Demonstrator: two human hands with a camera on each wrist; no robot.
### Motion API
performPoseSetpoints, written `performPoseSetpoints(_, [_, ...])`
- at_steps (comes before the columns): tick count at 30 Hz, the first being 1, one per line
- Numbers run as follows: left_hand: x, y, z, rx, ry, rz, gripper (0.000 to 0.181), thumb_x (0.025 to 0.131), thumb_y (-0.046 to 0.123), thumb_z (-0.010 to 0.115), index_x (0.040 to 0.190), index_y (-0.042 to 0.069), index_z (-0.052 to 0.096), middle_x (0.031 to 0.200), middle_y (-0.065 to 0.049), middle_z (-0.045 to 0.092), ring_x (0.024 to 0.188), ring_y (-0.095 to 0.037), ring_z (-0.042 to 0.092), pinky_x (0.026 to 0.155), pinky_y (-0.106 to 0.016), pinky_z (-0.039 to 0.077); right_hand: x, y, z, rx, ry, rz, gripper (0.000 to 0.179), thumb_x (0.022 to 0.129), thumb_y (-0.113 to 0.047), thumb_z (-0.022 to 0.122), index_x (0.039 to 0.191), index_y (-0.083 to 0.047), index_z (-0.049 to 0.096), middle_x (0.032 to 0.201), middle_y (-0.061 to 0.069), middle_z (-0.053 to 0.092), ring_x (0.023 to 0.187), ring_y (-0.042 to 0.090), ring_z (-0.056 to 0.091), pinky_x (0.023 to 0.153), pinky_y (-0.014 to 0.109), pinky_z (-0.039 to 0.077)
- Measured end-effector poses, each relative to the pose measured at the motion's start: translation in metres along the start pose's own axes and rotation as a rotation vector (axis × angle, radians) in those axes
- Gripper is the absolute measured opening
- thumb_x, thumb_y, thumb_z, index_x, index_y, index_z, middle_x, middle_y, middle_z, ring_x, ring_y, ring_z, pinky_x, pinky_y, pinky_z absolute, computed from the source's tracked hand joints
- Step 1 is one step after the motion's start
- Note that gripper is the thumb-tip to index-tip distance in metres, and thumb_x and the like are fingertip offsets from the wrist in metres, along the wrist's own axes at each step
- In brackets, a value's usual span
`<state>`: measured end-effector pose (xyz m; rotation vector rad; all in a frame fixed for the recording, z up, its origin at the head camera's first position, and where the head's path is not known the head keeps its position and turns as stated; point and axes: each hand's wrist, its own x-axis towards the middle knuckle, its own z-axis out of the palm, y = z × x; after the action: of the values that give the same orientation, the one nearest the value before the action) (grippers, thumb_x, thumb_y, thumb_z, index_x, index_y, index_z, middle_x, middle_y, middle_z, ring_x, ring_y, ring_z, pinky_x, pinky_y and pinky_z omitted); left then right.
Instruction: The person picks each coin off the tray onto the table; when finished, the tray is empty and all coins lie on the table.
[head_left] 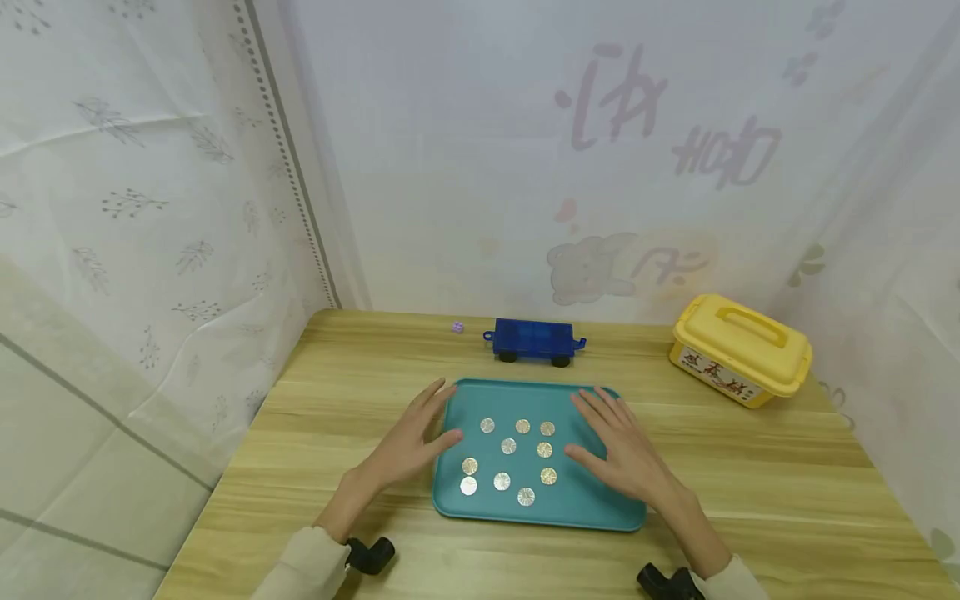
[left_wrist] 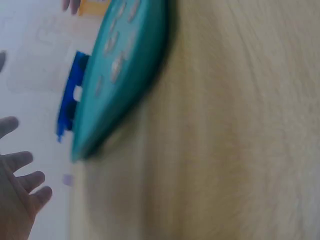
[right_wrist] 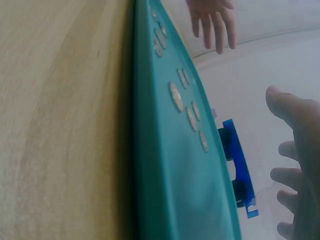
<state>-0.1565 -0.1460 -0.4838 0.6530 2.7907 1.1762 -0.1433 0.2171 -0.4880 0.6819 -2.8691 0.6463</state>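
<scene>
A teal tray [head_left: 592, 508] lies on the wooden table with several round silver and gold coin-like discs [head_left: 502, 481] spread over its left and middle part. My left hand [head_left: 408, 442] hovers over the tray's left edge, fingers straight and thumb spread toward the discs. On the other side my right hand [head_left: 618, 446] is held above the tray's right part, fingers extended and thumb pointing inward. Neither hand holds anything. Side-on, the left wrist view has the left hand [left_wrist: 17, 195] raised above table level, and the right wrist view has the right hand [right_wrist: 300, 160] likewise raised.
Behind the tray stands a blue toy wagon [head_left: 534, 338] with black wheels. A small purple piece [head_left: 457, 327] lies left of it. At the back right sits a yellow lidded box [head_left: 742, 346] with a handle. Patterned curtains [head_left: 480, 167] hang behind the table.
</scene>
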Motion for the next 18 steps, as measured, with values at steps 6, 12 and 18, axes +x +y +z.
performPoseSetpoints(6, [0.017, -0.021, 0.017, -0.302, 0.081, -0.077, 0.063, 0.103, 0.040, 0.052, 0.156, 0.015, 0.030, 0.164, -0.014, 0.023, 0.151, -0.041, 0.024, 0.119, -0.066, 0.024, 0.002, 0.007, 0.010, 0.061, 0.021, 0.048, 0.074, 0.094, -0.052, 0.062, 0.154, -0.015, 0.039, 0.158, 0.013, 0.040, 0.149, 0.039, 0.028, 0.118, 0.066, 0.023])
performPoseSetpoints(12, [0.037, -0.035, 0.033, -0.417, 0.202, -0.129, 0.050, 0.106, 0.032, 0.049, 0.151, 0.013, 0.039, 0.153, -0.014, 0.043, 0.142, -0.037, 0.041, 0.117, -0.056, 0.036, 0.010, 0.009, 0.023, 0.178, 0.068, 0.085, 0.060, 0.096, -0.042, 0.064, 0.146, -0.012, 0.051, 0.145, 0.014, 0.055, 0.137, 0.037, 0.046, 0.112, 0.063, 0.036])
performPoseSetpoints(18, [0.054, -0.046, 0.047, -0.337, 0.316, -0.100, 0.038, 0.105, 0.013, 0.046, 0.142, 0.006, 0.053, 0.141, -0.012, 0.059, 0.131, -0.031, 0.054, 0.109, -0.050, 0.046, 0.022, 0.011, 0.041, 0.205, 0.146, 0.073, 0.036, 0.092, -0.028, 0.072, 0.122, -0.008, 0.069, 0.109, 0.004, 0.070, 0.107, 0.025, 0.060, 0.096, 0.051, 0.048])
